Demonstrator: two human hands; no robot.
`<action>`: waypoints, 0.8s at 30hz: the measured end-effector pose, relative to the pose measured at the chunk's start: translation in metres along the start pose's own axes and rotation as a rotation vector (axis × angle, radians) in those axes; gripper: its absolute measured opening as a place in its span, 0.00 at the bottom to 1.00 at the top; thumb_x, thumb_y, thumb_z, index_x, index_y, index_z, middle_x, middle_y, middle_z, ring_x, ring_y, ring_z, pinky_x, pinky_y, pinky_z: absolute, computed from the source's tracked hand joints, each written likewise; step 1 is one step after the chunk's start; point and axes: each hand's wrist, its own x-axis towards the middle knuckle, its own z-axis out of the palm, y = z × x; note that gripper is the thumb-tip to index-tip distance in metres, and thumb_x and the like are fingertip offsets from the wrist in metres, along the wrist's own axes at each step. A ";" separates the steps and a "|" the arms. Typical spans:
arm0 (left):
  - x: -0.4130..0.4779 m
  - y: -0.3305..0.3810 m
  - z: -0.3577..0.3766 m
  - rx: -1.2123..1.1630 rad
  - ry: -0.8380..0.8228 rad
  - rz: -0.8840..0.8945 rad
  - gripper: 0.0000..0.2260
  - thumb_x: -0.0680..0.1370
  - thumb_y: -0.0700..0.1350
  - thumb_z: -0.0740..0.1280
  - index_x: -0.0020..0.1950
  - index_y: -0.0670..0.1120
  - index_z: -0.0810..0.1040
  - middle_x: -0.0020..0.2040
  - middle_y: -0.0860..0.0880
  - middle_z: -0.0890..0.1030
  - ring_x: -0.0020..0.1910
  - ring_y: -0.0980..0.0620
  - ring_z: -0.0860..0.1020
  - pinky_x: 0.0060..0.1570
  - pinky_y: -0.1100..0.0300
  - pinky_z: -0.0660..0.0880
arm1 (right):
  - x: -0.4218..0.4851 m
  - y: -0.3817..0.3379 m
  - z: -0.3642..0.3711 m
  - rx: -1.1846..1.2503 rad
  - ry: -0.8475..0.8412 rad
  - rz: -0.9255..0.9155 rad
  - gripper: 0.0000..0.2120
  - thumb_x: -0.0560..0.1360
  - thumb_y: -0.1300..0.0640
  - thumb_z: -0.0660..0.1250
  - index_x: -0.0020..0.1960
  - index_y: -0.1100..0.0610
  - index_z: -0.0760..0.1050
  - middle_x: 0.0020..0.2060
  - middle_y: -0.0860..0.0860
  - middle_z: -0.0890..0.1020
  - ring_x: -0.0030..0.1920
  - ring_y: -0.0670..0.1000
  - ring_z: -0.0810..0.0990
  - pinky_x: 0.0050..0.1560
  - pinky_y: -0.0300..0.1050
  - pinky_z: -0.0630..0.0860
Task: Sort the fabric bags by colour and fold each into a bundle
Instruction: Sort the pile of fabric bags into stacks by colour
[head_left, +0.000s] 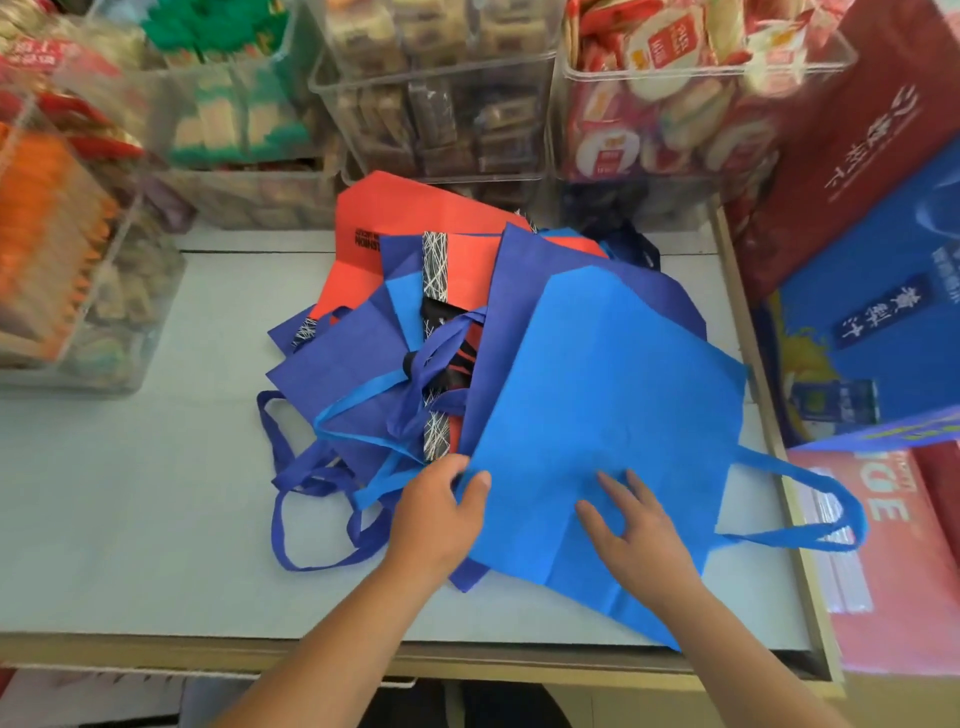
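Light-blue fabric bag (613, 395) lies flat atop the pile of dark-blue and red fabric bags (384, 358), on the right half of the pale surface (130, 493), handle loop (831, 509) trailing right. Left hand (441, 514) pinches its left edge, thumb on top. Right hand (639, 535) rests flat on it, fingers spread. Both sit at the near corner, bag extending away; left looks set to pull it off

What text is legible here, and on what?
"GE": sideways tail of a cut-off word, on the pink box.
Black print on the red bag: partly covered and blurred, unreadable.
White Chinese characters on the dark red box and the blue box: too blurred to transcribe.
Labels on the snack packets: too blurred.
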 end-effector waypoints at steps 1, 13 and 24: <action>0.005 -0.004 0.001 -0.008 -0.042 -0.048 0.09 0.80 0.54 0.68 0.47 0.50 0.76 0.40 0.51 0.79 0.41 0.51 0.78 0.41 0.48 0.76 | 0.002 0.009 0.001 -0.037 -0.001 0.017 0.28 0.80 0.37 0.64 0.78 0.41 0.66 0.82 0.48 0.57 0.82 0.53 0.54 0.79 0.53 0.59; -0.016 0.005 -0.090 -0.202 0.140 -0.039 0.04 0.85 0.46 0.62 0.56 0.51 0.76 0.49 0.55 0.83 0.46 0.59 0.81 0.45 0.60 0.77 | -0.007 -0.006 -0.006 0.271 0.155 0.161 0.47 0.74 0.36 0.73 0.83 0.49 0.53 0.76 0.51 0.69 0.75 0.55 0.68 0.71 0.55 0.70; -0.072 -0.190 -0.268 -0.073 0.411 -0.412 0.06 0.82 0.42 0.66 0.48 0.41 0.76 0.41 0.46 0.79 0.40 0.46 0.76 0.34 0.60 0.68 | -0.041 -0.198 0.145 0.214 -0.149 -0.175 0.24 0.79 0.49 0.72 0.72 0.53 0.73 0.59 0.50 0.82 0.57 0.51 0.82 0.57 0.47 0.77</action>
